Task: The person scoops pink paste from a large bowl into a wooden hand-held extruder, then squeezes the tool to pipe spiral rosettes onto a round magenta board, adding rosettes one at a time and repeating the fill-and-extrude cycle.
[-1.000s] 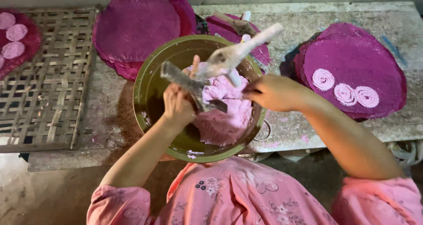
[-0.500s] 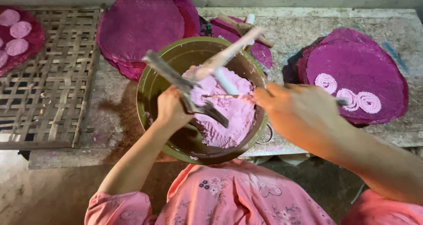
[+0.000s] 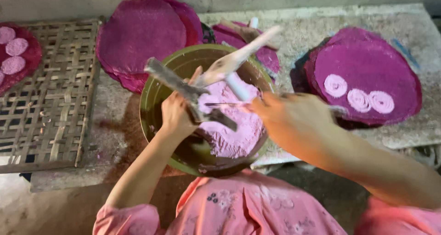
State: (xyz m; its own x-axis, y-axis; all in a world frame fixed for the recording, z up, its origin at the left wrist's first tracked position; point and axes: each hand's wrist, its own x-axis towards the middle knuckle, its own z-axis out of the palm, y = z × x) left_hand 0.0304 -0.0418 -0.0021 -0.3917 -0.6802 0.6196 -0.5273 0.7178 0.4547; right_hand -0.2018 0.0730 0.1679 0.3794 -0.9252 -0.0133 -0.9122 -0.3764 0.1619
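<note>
My left hand [image 3: 177, 115] is over the green bowl [image 3: 158, 90], fingers wrapped tight round a metal and wooden tool [image 3: 193, 94] that slants across the bowl's mouth, one end sticking up past the left rim, the other dipping towards the pink dough [image 3: 232, 134]. The dough sits heaped in the right half of the bowl, right in front of my pink shirt [image 3: 248, 212]. My right hand [image 3: 294, 117] is just beside the bowl's right rim, blurred; it looks closed on a thin stick [image 3: 225, 105] that reaches level over the dough, though I can't tell the grip for sure. To the right lies a purple round mat [image 3: 367, 65] with three pink spirals [image 3: 358, 97] on it. To the left, more purple mats [image 3: 138, 37] and a woven bamboo tray [image 3: 55, 101] rest on the stone bench [image 3: 303, 32].
</note>
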